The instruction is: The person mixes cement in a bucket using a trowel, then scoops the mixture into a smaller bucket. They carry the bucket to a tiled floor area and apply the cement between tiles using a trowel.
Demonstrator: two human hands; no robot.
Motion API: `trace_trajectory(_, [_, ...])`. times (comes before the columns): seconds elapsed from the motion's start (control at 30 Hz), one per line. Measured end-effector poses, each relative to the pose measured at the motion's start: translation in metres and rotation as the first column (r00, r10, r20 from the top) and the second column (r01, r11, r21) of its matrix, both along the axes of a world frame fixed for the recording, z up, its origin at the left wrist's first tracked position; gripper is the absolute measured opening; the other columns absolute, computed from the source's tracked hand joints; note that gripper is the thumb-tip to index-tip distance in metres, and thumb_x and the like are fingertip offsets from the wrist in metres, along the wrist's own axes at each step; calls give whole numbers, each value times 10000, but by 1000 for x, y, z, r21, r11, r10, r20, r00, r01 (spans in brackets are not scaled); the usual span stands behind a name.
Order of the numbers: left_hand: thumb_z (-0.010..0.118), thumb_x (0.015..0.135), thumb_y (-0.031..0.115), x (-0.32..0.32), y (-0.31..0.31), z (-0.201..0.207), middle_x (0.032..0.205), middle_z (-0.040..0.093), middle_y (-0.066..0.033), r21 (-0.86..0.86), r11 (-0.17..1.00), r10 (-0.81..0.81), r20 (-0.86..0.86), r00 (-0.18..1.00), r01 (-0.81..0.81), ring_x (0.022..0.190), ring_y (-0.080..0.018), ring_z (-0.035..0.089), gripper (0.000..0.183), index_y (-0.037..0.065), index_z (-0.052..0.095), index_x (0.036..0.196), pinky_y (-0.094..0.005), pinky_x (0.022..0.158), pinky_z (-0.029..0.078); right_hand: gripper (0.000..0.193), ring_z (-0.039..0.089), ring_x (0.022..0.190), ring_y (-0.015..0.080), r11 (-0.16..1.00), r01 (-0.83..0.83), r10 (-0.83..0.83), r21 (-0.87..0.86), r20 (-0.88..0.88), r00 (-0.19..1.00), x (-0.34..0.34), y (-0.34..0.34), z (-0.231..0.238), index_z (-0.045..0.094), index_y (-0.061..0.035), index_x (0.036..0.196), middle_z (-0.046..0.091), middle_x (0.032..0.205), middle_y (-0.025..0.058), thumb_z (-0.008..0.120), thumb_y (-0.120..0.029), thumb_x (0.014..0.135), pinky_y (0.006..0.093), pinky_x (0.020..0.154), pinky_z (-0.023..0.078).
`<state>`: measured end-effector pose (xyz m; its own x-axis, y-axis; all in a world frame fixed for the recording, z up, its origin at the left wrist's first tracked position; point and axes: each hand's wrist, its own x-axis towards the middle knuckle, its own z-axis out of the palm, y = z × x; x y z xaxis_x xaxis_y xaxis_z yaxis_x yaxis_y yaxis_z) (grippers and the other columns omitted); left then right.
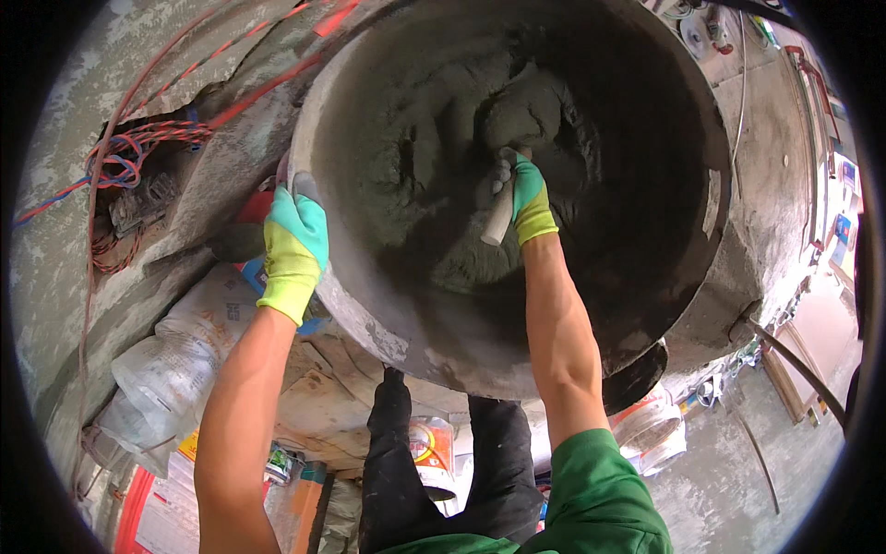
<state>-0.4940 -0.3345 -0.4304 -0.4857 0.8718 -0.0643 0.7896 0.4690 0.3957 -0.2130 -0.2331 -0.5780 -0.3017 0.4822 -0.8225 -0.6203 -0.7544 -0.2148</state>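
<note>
A large round mixing tub (pixel 360 319) with wet grey mortar (pixel 461 138) in it fills the middle of the head view. My left hand (pixel 297 235), in a teal and yellow-green work glove, is closed over the tub's left rim. Inside the tub, my right hand (pixel 526 196), gloved alike, grips a pale wooden handle (pixel 499 214). Whatever tool head the handle carries cannot be made out against the mortar.
Left of the tub lie red and blue twisted wires (pixel 138 152) on rough concrete. Clear plastic sacks (pixel 189 346) sit below them. A white and orange bucket (pixel 432 452) stands between my legs. At right, a dark hose (pixel 798 369) crosses near flat boards (pixel 801 355).
</note>
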Motion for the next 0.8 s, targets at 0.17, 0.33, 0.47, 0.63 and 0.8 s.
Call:
trace_trajectory(0.17, [408,961,329,-5,-1,-5,818,589,-345,-36,999,35,-12,999,-36,839,-485,581,459,-104,554,1003,-489,653,461,77,477,515,118,994,-22,30,109,-69,997,9,0,21,557,-92,898,488,648,-22,520,-159,911,288,456,429])
trace_trajectory(0.33, [417,955,348,-7,0,-7,824,592,-337,-51,998,27,-53,998,-30,837,-486,580,452,-81,560,965,-490,658,460,120,498,530,123,963,-157,121,218,170,978,16,0,51,593,-31,901,541,686,19,584,-145,865,285,460,430])
trace_trajectory(0.47, [418,948,347,-10,2,-12,798,585,-337,-112,991,69,-43,997,-73,805,-488,581,429,-57,557,908,-503,642,455,158,513,535,148,949,-139,68,283,246,967,28,0,96,591,-4,874,558,684,57,648,-137,812,305,457,436])
trace_trajectory(0.63, [418,941,357,-12,3,-18,808,582,-335,-20,1000,5,-65,998,-6,807,-499,569,430,-47,554,881,-532,647,446,180,508,489,126,910,-253,71,328,479,875,55,-38,183,560,-18,850,551,649,47,665,-160,813,275,428,418])
trace_trajectory(0.8, [403,939,392,-17,6,-26,825,587,-332,67,996,-57,-99,993,64,818,-502,567,469,-44,563,872,-537,650,446,170,488,466,104,946,-243,13,213,727,687,96,-129,291,563,-14,868,535,628,31,648,-158,840,257,422,398])
